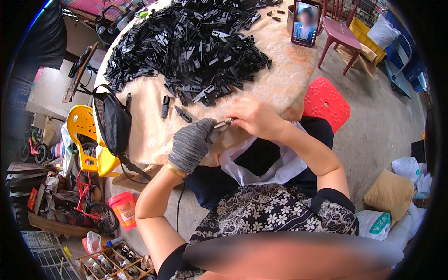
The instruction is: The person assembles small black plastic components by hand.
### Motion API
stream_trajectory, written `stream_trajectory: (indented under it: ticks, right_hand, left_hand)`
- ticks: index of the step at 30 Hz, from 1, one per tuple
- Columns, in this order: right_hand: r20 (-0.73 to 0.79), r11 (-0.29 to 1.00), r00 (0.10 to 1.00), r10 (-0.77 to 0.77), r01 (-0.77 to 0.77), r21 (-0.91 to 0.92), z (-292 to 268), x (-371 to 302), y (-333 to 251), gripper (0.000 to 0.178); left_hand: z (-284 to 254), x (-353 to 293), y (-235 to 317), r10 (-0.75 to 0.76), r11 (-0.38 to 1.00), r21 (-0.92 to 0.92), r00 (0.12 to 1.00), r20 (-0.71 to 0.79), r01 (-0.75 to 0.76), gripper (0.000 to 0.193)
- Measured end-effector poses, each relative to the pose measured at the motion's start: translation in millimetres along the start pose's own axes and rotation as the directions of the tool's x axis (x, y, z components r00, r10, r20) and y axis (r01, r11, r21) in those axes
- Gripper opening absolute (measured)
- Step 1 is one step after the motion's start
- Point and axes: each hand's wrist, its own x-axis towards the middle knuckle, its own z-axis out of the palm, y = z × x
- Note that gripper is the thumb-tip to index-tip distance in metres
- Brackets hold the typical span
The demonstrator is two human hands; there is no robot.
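Observation:
My left hand, in a grey knit glove, is closed at the near edge of the round table. Bare-skinned, my right hand meets it from the right with thumb and fingers pinched. Between both hands' fingertips sits a small dark piece with a shiny part; its exact kind is unclear. Beyond them spreads a large heap of small black plastic parts. Two loose black parts, one upright on the cloth and one slanted, lie near my gloved hand. An open white plastic bag rests on my lap.
A phone leans against a metal cup at the table's far right. A black bag hangs at the left edge by a yellow chair. A red stool stands right; a red bucket and small bicycle are at lower left.

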Motion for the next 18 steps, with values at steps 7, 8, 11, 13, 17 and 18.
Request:
stream_trajectory:
  ticks: [7, 8, 11, 13, 17, 18]
  right_hand:
    - [-0.041, 0.989, 0.994, 0.101, -0.096, 0.113, 0.5, -7.6, -0.1, 0.026]
    - [-0.063, 0.993, 0.994, 0.087, -0.082, 0.091, 0.8, -7.2, -0.4, 0.028]
    - [-0.055, 0.992, 0.995, 0.089, -0.083, 0.096, 0.0, -7.5, -0.4, 0.028]
    - [-0.058, 0.992, 0.994, 0.089, -0.083, 0.099, 0.0, -8.9, 0.4, 0.028]
    - [-0.032, 0.991, 0.995, 0.094, -0.091, 0.102, -2.4, -8.1, -2.1, 0.028]
    - [-0.032, 0.991, 0.995, 0.095, -0.091, 0.103, -1.1, -9.2, -1.9, 0.028]
  left_hand:
    - [3.8, 5.5, -1.8, -0.044, 0.989, -0.141, 0.999, 0.0, 0.043, 0.021]
    - [4.6, 6.3, -2.1, -0.027, 0.991, -0.131, 1.0, 0.001, 0.026, 0.021]
    - [4.4, 6.9, -1.8, -0.008, 0.995, -0.102, 1.0, 0.024, 0.01, 0.02]
    - [1.6, 8.2, 1.8, -0.006, 0.996, -0.083, 0.999, 0.046, 0.01, 0.021]
    - [-4.6, 10.4, 9.0, -0.003, 1.0, -0.009, 0.998, 0.063, 0.003, 0.022]
    - [-5.7, 12.3, 10.9, 0.011, 1.0, 0.023, 0.998, 0.062, -0.012, 0.022]
